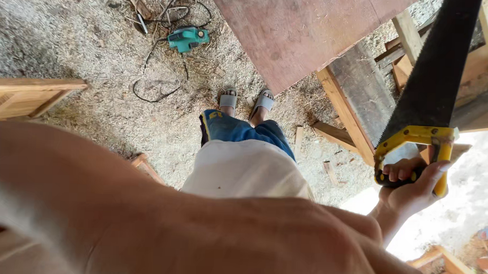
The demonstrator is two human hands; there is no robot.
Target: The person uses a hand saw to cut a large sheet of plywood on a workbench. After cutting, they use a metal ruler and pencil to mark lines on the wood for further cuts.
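Your right hand (410, 186) grips the yellow handle of a handsaw (432, 89) at the right of the scene, fingers curled tight through the grip and thumb over its near edge; the dark blade runs up and away to the far right corner. It passes just beside the edge of the workbench (359, 103) and the reddish board (302, 31). Your left hand (240, 239) fills the near view, too close to tell its fingers; sawdust floor lies open at far left around the teal power tool (188, 39).
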